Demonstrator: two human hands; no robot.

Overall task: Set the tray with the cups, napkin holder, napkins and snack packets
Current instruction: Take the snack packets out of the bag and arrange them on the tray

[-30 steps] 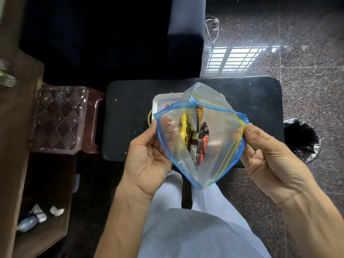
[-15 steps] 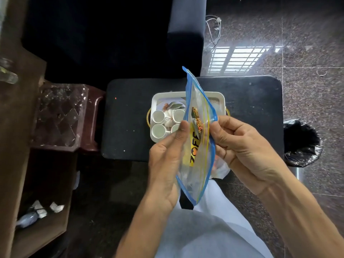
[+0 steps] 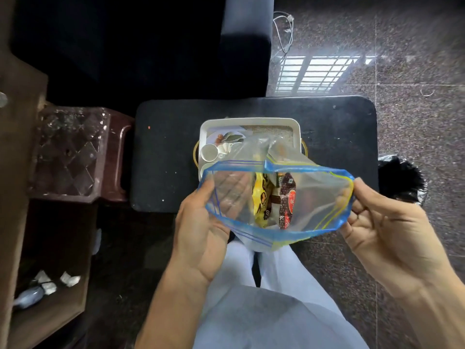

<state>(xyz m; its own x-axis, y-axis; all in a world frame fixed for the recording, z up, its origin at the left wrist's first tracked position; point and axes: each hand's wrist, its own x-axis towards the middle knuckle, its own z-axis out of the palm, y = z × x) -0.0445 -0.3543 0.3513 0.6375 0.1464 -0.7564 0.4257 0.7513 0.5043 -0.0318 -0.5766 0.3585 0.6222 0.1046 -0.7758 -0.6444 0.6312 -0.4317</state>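
- Hands: the left hand (image 3: 201, 235) and the right hand (image 3: 385, 235) hold a clear plastic zip-top bag with a blue and yellow seal (image 3: 319, 197) above the lap, just in front of the black rounded counter (image 3: 171, 147).
- Change: half a second ago the bag was pressed nearly flat and turned edge-on between the hands. Now its mouth is pulled wide into an open oval that faces up.
- Left fingers (image 3: 231, 192) lie inside the mouth, seen through the plastic, with the thumb outside, so they pinch the left rim.
- Right fingers (image 3: 364, 190) pinch the right end of the seal and draw it outward.
- Contents: a yellow snack packet (image 3: 260, 197) and a dark red snack packet (image 3: 286, 200) stand on end side by side in the middle of the bag, and neither hand touches them.
- Target: the white rectangular tray (image 3: 251, 120) sits on the counter beyond the bag, which hides its near part. At least one small white cup (image 3: 209, 151) shows at its left side.
- Meaning, as a judgement: the cups look placed, and the packets are now reachable. One hand must let go of the rim to lift them out, and the slack plastic may then fold shut.
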